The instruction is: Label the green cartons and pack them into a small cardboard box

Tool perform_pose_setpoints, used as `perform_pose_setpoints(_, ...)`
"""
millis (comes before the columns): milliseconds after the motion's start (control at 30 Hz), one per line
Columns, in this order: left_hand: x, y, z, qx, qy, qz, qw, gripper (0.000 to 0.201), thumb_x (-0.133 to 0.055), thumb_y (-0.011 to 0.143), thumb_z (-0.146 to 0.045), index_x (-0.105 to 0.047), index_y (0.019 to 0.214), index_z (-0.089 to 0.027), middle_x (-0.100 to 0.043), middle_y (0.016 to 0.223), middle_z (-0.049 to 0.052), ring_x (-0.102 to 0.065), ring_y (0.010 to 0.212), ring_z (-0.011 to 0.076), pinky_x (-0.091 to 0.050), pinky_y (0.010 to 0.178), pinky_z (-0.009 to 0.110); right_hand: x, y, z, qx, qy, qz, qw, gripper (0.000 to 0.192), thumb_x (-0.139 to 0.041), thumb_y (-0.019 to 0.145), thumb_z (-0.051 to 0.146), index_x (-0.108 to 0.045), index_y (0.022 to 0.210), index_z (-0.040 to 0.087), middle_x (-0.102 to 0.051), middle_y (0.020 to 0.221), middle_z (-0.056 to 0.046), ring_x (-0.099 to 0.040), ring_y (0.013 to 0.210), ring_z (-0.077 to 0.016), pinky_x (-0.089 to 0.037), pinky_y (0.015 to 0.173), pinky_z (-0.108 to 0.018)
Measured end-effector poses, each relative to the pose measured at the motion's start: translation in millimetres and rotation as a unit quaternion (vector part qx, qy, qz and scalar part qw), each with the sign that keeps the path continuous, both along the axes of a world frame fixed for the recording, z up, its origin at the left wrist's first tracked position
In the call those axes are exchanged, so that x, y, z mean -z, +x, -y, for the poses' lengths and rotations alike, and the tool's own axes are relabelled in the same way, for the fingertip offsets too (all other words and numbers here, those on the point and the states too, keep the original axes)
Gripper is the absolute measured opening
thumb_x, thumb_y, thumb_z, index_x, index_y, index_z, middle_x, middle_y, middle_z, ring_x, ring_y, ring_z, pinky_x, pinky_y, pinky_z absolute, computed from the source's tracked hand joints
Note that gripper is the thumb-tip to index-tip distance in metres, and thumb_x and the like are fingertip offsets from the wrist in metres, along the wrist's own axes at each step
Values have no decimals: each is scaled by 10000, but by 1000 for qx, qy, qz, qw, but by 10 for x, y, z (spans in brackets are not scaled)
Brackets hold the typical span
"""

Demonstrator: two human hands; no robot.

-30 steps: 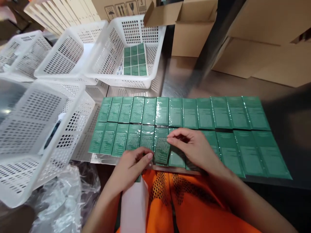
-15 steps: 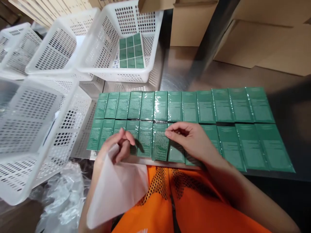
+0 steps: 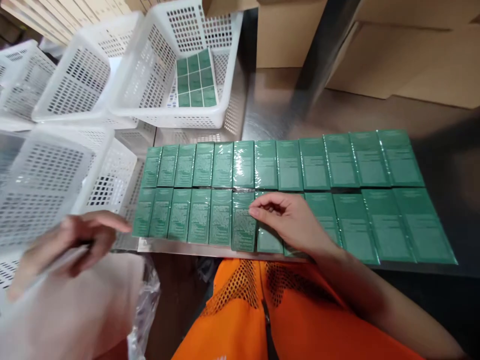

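One broad metal surface (image 3: 279, 112) stretches across, with cardboard boxes (image 3: 285, 37) at the back, perforated white baskets (image 3: 168, 119) toward the left, and two long rows of green packets (image 3: 242, 167) nearest the person. A pale sheet (image 3: 93, 310) shows at lower left beside the left hand (image 3: 78, 239), which is blurred, forefinger stretched toward the near row's left end; whether it grips the sheet cannot be told. The right hand (image 3: 288, 215) is poised over the near row, thumb and forefinger almost meeting at the sixth packet from the left (image 3: 243, 232); any grip there is unclear. The step looks like settling that packet's label and putting the sheet aside; the next move probably calls for freeing the left hand. In the previous frame, left hand and sheet were at the near row; the right has barely shifted.
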State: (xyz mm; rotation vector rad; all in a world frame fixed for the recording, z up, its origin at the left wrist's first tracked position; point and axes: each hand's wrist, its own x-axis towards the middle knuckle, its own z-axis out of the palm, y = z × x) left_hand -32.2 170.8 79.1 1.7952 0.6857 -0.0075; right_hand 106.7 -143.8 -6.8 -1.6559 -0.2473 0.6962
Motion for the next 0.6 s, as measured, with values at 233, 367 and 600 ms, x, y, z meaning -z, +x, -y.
perform_pose_setpoints(233, 472, 141, 980, 283, 37, -149, 947, 381, -469, 953, -511, -711, 1001, -222, -567, 578, -29, -501, 513, 125, -329, 495, 231, 39, -20, -30, -6, 4, -16, 1000, 186, -702, 788, 375, -743, 783, 194, -646, 677, -10, -502, 595, -126, -387, 554, -259)
perform_pose_setpoints(367, 585, 148, 1218, 306, 62, -151, 938, 365, -449, 963, -512, -653, 914, -213, -454, 560, -63, -393, 510, 112, -259, 514, 244, 83, -33, -39, -11, -1, 12, 1000, 177, -698, 801, 363, -749, 791, 194, -638, 654, 3, -480, 579, -115, -368, 533, -246)
perform_pose_setpoints(600, 673, 237, 1333, 295, 99, -168, 935, 391, -409, 965, -477, -467, 685, -211, -459, 565, -48, -440, 555, 136, -271, 563, 267, 130, -63, -48, 0, -38, 98, 994, 119, -693, 842, 306, -751, 809, 208, -615, 631, 24, -475, 554, -108, -370, 527, -248)
